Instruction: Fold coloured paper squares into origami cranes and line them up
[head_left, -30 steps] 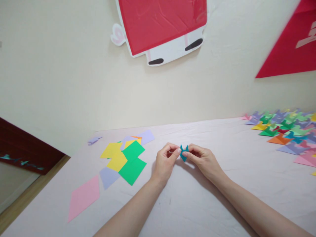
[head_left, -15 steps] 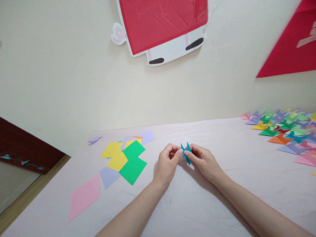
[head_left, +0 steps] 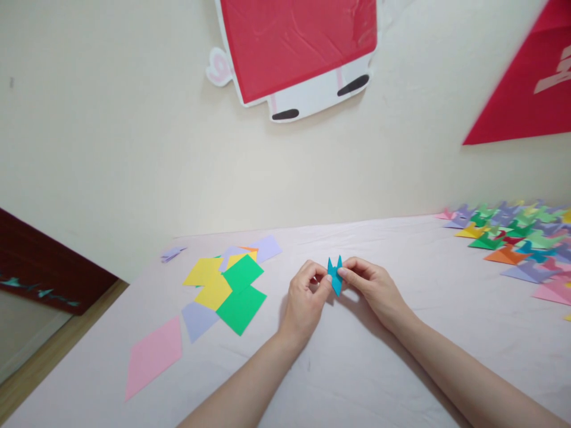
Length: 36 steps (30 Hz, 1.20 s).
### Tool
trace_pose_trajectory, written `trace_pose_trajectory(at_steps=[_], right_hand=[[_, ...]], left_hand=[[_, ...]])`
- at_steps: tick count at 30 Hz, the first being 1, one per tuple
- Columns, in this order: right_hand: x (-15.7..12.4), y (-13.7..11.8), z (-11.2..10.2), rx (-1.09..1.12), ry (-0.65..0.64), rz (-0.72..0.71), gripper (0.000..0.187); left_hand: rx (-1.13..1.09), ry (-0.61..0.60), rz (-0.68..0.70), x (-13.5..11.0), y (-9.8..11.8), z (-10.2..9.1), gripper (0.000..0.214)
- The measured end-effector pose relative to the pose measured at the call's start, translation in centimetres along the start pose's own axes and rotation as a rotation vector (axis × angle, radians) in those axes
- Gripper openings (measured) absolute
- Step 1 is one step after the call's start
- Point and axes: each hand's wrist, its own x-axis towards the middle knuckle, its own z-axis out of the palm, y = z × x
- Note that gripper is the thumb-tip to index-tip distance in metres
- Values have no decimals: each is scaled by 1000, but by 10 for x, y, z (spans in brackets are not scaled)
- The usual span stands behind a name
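Note:
A small teal folded paper piece [head_left: 334, 274] with two pointed tips facing up is held just above the pale tabletop [head_left: 339, 380]. My left hand [head_left: 306, 300] pinches its left side with thumb and fingers curled. On its right side my right hand [head_left: 372, 288] pinches it too. Both forearms reach in from the bottom edge.
Loose square sheets [head_left: 229, 285] in green, yellow, lilac and orange lie left of my hands, with a pink sheet [head_left: 154, 355] nearer the front. Several finished folded pieces [head_left: 520, 241] in many colours fill the right side. A wall with red decorations [head_left: 303, 50] stands behind the table.
The teal piece has turned upright between my fingers and now points its two tips up. Both hands have shifted slightly right.

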Motion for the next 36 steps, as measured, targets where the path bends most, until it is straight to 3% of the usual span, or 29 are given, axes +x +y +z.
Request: trace_pose_trajectory(at_steps=[7,13,19,26,32,36], right_hand=[[-1,5,1,-7,7,-17,38],[-1,6,1,-18,-57,-97,27],[0,11,0,-15,-37,-117,24],[-3,3,4,64,9,-95,29],[-3,5,6,90,-48,-132,21],[-1,10,1,123,61,-115,26]], left_hand=[[-66,-5,-124,0,-6,3,16],[-25,-13,-88,0,-8,2,16],[126,-28,-3,-2,-2,0,14],[-1,-86,-91,-3,-4,5,17],[116,-95,0,-3,-2,4,21],[263,-117,83,-3,2,6,19]])
